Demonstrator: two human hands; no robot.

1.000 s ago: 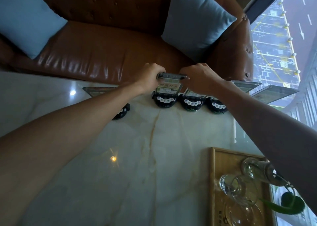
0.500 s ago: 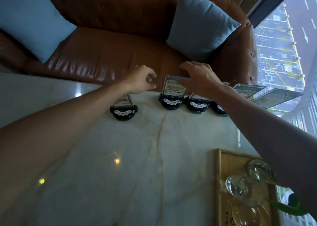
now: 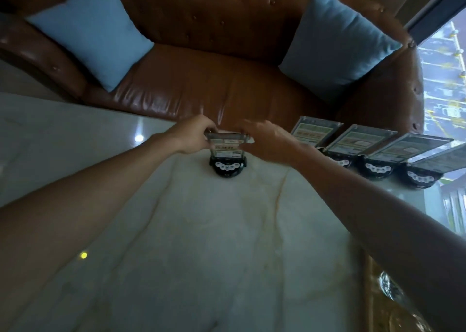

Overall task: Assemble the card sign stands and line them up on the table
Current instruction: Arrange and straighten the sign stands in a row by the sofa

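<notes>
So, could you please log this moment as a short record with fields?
surface: marble table
left hand: grip on left end of the card
right hand: at the card's right end, fingers spread
card: upright in black base
finished stands: lined up to the right, cards tilted
behind: brown sofa, two blue cushions

A brown leather sofa (image 3: 227, 84) sits beyond the marble table (image 3: 201, 243), a blue cushion (image 3: 90, 31) at one end, another blue cushion (image 3: 338, 44) by the window (image 3: 443, 74).
</notes>
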